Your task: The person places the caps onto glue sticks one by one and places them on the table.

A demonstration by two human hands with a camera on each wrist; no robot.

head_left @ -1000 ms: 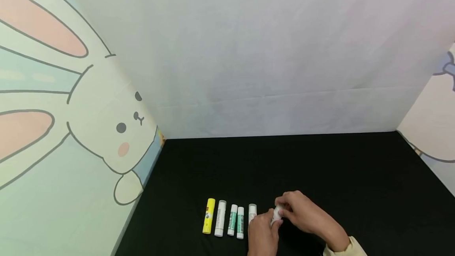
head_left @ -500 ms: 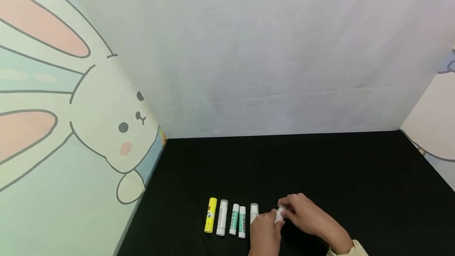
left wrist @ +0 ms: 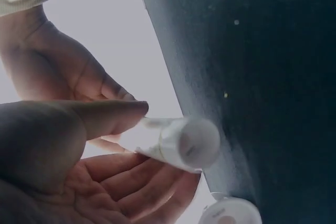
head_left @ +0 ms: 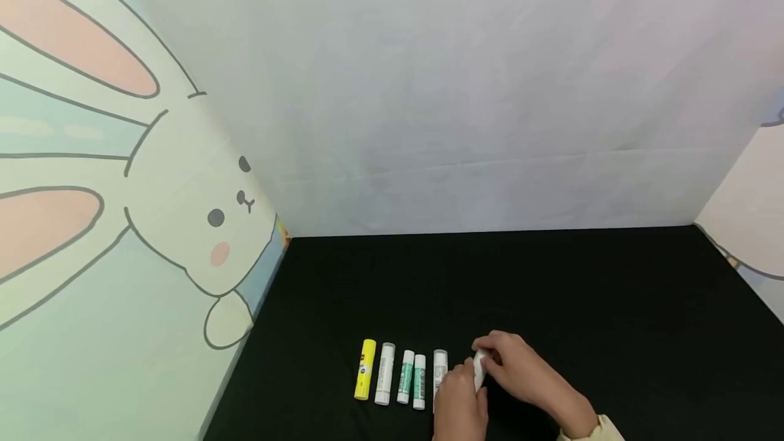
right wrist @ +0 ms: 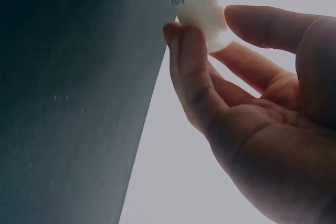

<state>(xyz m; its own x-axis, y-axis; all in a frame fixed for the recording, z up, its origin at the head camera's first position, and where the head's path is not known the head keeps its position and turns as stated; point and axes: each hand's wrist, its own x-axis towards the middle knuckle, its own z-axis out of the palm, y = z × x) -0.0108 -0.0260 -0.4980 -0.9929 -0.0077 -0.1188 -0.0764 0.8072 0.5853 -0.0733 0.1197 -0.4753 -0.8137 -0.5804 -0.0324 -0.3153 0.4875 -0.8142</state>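
Note:
A white glue stick (head_left: 480,367) is held by both hands above the black cloth. My left hand (head_left: 461,403) has its thumb and fingers about the near part; in the left wrist view the round end of the glue stick (left wrist: 197,142) faces the camera. At the far end, my right hand (head_left: 520,366) pinches it between thumb and fingertips. Dark print shows on the side of the glue stick (right wrist: 202,9) in the right wrist view. Just left of my left hand lies a clear-capped white glue stick (head_left: 440,366), its lower part hidden by that hand.
Left of the hands, a yellow glue stick (head_left: 365,369), a white glue stick (head_left: 384,374) and two smaller green-labelled glue sticks (head_left: 405,377) lie in a row on the black cloth (head_left: 551,284). A pale wall (head_left: 465,101) stands behind.
The held glue stick has turned more upright, and more of it shows between the hands. My left thumb has shifted lower. The lying glue sticks keep their places; the head view has drifted slightly.

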